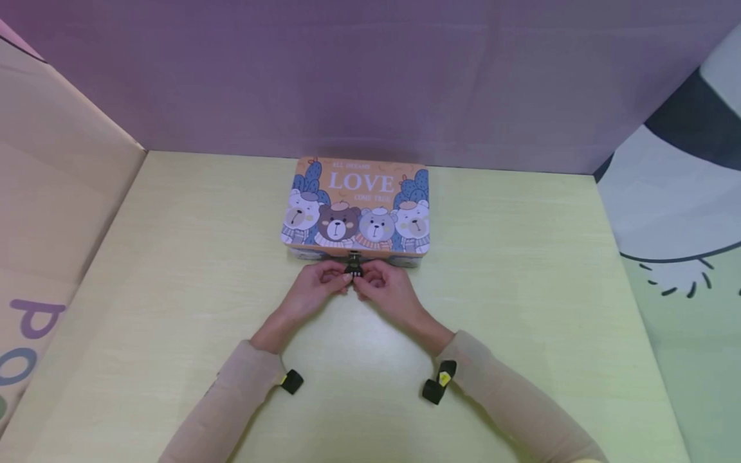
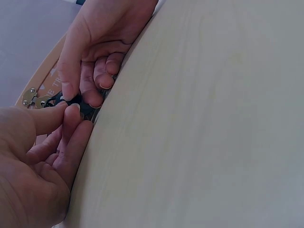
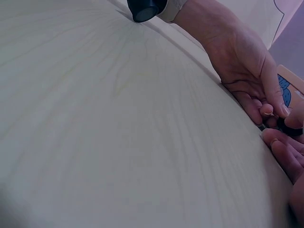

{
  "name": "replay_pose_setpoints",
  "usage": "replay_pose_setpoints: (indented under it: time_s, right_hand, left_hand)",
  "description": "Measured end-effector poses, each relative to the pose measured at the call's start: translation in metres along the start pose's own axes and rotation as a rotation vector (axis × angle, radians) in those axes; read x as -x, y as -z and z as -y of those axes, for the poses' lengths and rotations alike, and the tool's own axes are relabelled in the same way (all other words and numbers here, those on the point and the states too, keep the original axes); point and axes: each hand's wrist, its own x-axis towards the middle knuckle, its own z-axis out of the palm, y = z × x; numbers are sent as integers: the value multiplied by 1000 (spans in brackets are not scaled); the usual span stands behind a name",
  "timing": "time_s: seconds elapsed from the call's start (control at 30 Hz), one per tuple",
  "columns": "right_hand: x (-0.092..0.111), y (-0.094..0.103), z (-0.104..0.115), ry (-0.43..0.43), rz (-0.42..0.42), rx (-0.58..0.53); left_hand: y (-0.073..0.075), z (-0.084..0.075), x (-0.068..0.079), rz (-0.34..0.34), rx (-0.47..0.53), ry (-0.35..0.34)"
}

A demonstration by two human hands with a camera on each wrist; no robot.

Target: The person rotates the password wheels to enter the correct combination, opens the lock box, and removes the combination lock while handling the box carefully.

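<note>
A black combination padlock with small dials hangs at the front of a tin box printed with cartoon bears and the word LOVE. From the left side, my left hand pinches the padlock between thumb and fingers. My right hand grips it from the other side, and the fingertips of both hands nearly meet. In the left wrist view a metal clasp shows on the box front beside the lock. Fingers cover much of the padlock in both wrist views.
The box stands near the back edge of a pale wooden table. Behind it rises a purple cloth wall. Printed panels stand at the left and right. Small black cameras sit at both cuffs.
</note>
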Motion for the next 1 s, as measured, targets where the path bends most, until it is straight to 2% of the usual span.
replay_pose_setpoints:
  time_s: [0.53,1.0]
  right_hand:
    - [-1,-1,-2,21,2,-4]
    - [-3,0,-3,7,11,-24]
  left_hand:
    - [0,0,-1,5,17,7]
    - [0,0,-1,3,5,-3]
